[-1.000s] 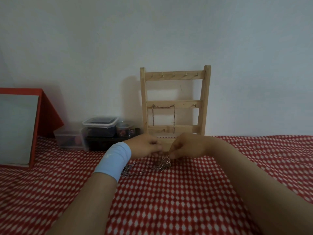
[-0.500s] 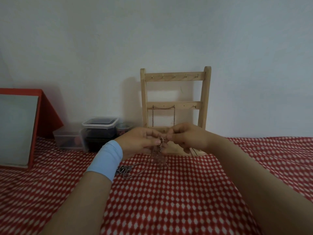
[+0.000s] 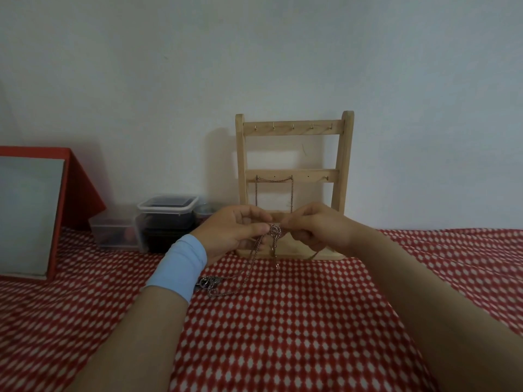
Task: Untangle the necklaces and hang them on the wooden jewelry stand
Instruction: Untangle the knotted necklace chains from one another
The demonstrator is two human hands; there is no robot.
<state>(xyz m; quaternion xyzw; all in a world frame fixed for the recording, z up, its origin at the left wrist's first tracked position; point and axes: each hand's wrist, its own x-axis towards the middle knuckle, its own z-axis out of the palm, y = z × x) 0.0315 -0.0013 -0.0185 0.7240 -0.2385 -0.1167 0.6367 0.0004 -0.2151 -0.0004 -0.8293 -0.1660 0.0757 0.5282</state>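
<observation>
pinching a knot (image 3: 275,230) of chains between left hand (image 3: 235,232) and right hand (image 3: 318,230), before the stand (image 3: 294,128), with strands trailing, seemingly, to a heap (image 3: 210,284) on the cloth (image 3: 283,321).

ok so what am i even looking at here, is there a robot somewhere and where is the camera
No robot here: these are a person's two bare hands, filmed by a wide-angle camera worn on their head, looking forward and down. The left hand, with a light blue wristband, and the right hand each pinch a knot of tangled silver chain necklaces, lifted above the red-and-white patterned cloth. Loose strands trail down to a heap by the left wrist. Behind stands a pale wooden jewelry stand with hooks; one thin chain already hangs from its middle rail. At the left are clear plastic boxes and a red-framed board.
</observation>
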